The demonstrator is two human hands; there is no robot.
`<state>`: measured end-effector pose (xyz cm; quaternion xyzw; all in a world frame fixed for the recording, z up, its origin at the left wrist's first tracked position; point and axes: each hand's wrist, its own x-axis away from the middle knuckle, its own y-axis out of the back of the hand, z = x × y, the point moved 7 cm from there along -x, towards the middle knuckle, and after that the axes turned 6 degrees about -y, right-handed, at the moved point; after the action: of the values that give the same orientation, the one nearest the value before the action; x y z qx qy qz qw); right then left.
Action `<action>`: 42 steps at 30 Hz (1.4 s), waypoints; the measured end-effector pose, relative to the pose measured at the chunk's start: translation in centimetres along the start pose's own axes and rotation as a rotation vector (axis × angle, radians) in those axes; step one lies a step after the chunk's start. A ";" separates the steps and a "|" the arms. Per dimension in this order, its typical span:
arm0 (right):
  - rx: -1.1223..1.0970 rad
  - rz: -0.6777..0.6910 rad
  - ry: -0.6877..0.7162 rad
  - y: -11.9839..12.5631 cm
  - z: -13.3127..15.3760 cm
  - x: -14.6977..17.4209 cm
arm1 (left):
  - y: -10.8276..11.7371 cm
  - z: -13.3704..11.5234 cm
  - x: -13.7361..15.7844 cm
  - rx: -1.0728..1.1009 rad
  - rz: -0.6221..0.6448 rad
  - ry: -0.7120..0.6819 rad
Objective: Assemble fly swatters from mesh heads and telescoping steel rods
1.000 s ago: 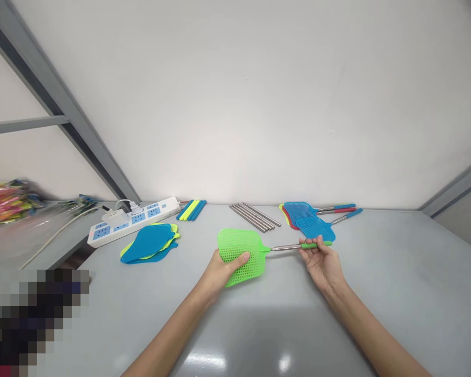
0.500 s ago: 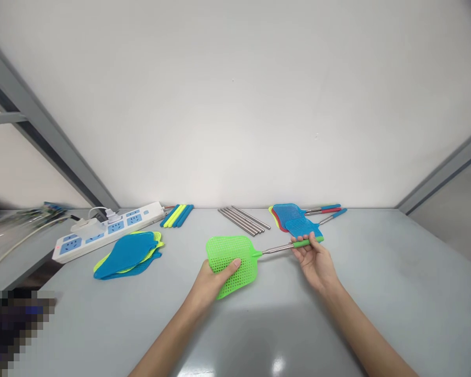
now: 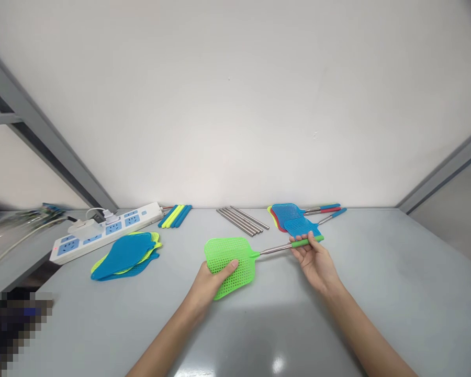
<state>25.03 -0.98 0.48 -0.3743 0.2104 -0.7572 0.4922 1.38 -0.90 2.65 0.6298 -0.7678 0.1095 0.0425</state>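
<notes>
A green fly swatter is held between both hands above the grey table, its metal rod pointing right. My left hand pinches the perforated head, thumb on top and the other fingers hidden underneath. With the fingertips of my right hand I grip the green handle at the far end of the rod. Just behind that hand lies a pile of swatters with blue heads uppermost and red and yellow ones beneath.
Several bare metal rods lie at the back middle. Left of them are blue and yellow handle tubes. A stack of loose blue and yellow swatter heads sits at the left, beside a white power strip with plugs and cables.
Hardly anything differs. The view has shifted slightly, and both hands keep the same hold on the green fly swatter.
</notes>
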 end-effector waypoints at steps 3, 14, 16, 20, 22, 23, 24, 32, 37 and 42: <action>0.006 -0.028 -0.010 0.2 0.0 0.0 | -0.1 0.3 -0.1 0.008 0.035 -0.011; 0.098 -0.378 0.216 2.9 1.0 0.7 | -1.7 1.4 0.4 0.101 0.102 0.070; 0.052 -0.374 0.263 3.2 1.6 0.4 | -2.3 1.5 0.6 0.118 0.122 0.069; -0.040 -0.253 0.129 3.5 1.9 -1.4 | -3.2 1.9 0.9 0.101 0.131 0.076; -0.061 -0.120 -0.048 3.0 1.3 -2.4 | -3.3 2.1 0.9 0.088 0.112 0.074; -0.062 -0.092 -0.091 2.9 1.2 -2.6 | -3.3 2.2 0.9 0.082 0.103 0.072; -0.060 -0.077 -0.106 2.9 1.2 -2.8 | -3.3 2.3 0.8 0.077 0.098 0.072; -0.026 -0.099 -0.065 3.4 1.3 -3.2 | -3.2 2.4 1.0 0.079 0.116 0.066; 0.003 -0.130 -0.022 3.4 1.0 -2.9 | -3.1 2.4 1.0 0.096 0.107 0.101; 0.013 -0.095 -0.031 2.8 0.1 -2.5 | -2.5 1.9 0.8 0.133 0.086 0.113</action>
<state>27.35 0.08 -2.23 -0.3924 0.1796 -0.7752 0.4613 3.77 -2.54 1.23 0.5904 -0.7816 0.1974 0.0391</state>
